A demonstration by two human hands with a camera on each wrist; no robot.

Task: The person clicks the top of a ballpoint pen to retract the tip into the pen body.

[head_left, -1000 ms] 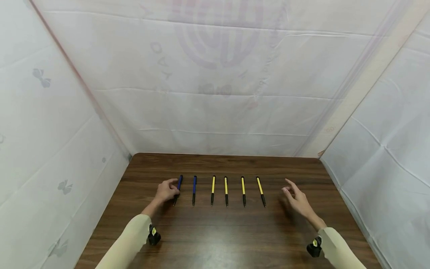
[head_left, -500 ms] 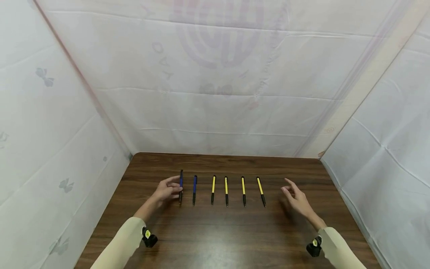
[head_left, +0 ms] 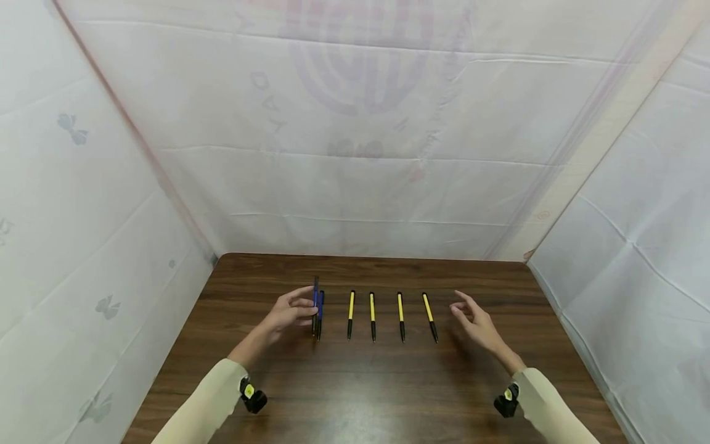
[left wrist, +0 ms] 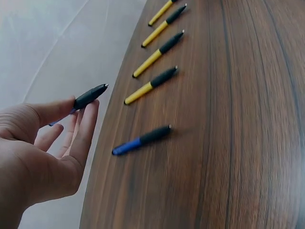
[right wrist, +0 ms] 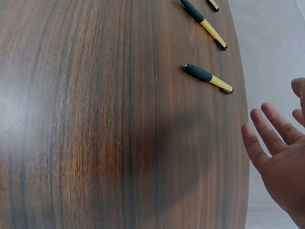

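Left of centre, lifted off the wooden table (head_left: 388, 394) since a second ago: blue pen (head_left: 315, 302) pinched in left hand (head_left: 288, 311), above second blue pen (head_left: 320, 314). Right hand (head_left: 477, 324) open, empty, nearer the yellow pens (head_left: 388, 314).

Surfaces as I read them from my feeds:

- Tabletop (head_left: 360, 382): dark wood-grain, probably laminate; smooth, with a soft sheen and pale glare patches near the front edge.
- Blue pen (left wrist: 90, 98) pinched in the left hand (head_left: 289, 311): smooth plastic barrel, matt black rubbery grip section.
- Second blue pen (left wrist: 140, 140) lying flat: glossy blue plastic, matt black grip.
- Four yellow pens (head_left: 373, 314): glossy yellow plastic barrels, matt black grips and tips.
- Enclosure walls (head_left: 355, 172): thin white non-woven cloth, matt, creased along fold lines, faint print showing through.
- Sleeves (head_left: 216, 394): soft pale beige knit cloth, matt.
- Wrist camera mounts (head_left: 252, 394): black plastic, slightly glossy.
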